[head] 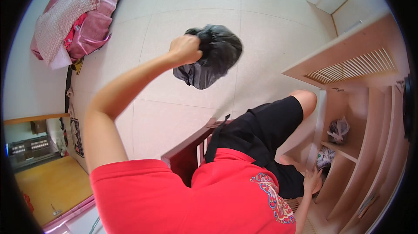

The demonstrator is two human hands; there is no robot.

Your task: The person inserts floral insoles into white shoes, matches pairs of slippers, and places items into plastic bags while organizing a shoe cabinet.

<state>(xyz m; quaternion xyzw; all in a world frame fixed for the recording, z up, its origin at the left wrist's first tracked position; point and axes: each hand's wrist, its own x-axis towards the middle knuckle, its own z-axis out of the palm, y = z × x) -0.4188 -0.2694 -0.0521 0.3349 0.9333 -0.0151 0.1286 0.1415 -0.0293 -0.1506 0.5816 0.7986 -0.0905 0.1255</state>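
At the upper middle, my left hand [186, 49] is closed around the gathered top of a black plastic bag [217, 56]. The bag looks full and hangs over the tiled floor; what it holds is hidden. My right hand [312, 180] is low on the right, beside the lower part of an open wooden cabinet [339, 150], with fingers apart and no object clearly in it. Just above that hand, a whitish plastic bag [326, 157] lies in a lower compartment. Another knotted, clear plastic bag [338, 130] sits in the compartment above.
A slatted cabinet door [352, 59] stands open on the right. Part of a dark red wooden chair [183, 155] shows beside my black shorts. Pink bedding with a knitted cover [68, 18] is at the upper left. A yellow board or tabletop [54, 188] is at the lower left.
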